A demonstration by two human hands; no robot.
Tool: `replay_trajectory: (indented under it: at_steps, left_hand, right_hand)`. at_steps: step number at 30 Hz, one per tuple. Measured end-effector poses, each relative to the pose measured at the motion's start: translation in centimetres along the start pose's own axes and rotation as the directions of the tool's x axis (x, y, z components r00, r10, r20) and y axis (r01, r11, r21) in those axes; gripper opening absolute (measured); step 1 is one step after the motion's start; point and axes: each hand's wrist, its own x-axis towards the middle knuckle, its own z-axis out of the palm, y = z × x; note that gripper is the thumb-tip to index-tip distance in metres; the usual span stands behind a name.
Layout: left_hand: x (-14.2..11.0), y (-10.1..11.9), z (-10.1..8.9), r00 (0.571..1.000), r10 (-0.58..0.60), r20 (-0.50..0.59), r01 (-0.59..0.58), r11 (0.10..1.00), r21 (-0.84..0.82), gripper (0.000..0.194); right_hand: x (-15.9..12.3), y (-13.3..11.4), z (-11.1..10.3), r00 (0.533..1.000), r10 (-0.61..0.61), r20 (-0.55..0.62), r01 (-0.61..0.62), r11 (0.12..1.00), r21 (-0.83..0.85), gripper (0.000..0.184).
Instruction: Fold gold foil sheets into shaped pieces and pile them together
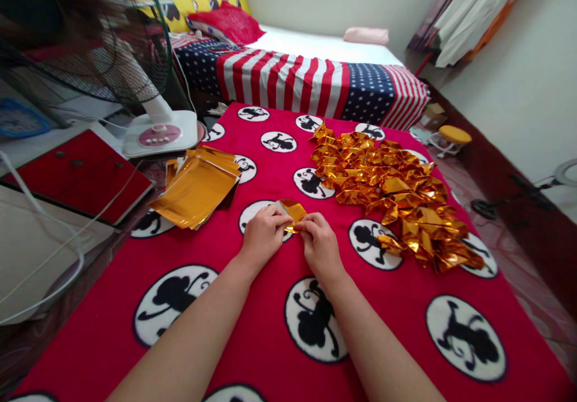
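My left hand [262,231] and my right hand [318,243] meet over a small sheet of gold foil paper [294,211], both pinching it with curled fingers against the red blanket [252,306]. The foil is partly folded and half hidden under my fingertips. To the left lies a stack of flat gold foil sheets [198,187]. To the right spreads a heap of folded gold foil pieces [396,191].
A white electric fan [157,128] stands at the blanket's left edge, its cage overhead. A red box lid [76,173] and white cables lie further left. Behind is a bed with a stars-and-stripes cover [306,80]. A small yellow stool [453,134] stands right.
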Motion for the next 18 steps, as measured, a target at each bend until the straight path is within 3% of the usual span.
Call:
replay_trajectory:
  at_steps: [2,5,7,18]
  left_hand:
    - [0.0,-0.4,-0.6,0.993,-0.008,-0.114,0.000,0.997,-0.071,0.026]
    - [0.2,-1.1,-1.8,0.946,-0.086,-0.314,0.067,0.995,-0.072,0.024]
    - [0.4,-1.7,-2.4,0.929,-0.138,-0.345,0.116,0.990,-0.085,0.022]
    - [0.6,-3.8,-2.7,0.991,-0.128,-0.038,0.120,0.978,-0.169,0.014]
  right_hand:
    - [0.1,0.1,-0.2,1.000,-0.020,-0.001,0.020,0.999,-0.036,0.028]
    - [0.3,0.4,-0.7,0.999,-0.049,0.002,0.049,0.991,-0.123,0.028]
    - [0.5,0.5,-1.2,0.998,-0.059,0.009,0.060,0.982,-0.181,0.028]
    - [0.8,1.1,-1.8,0.999,-0.054,0.008,0.054,0.979,-0.196,0.030]
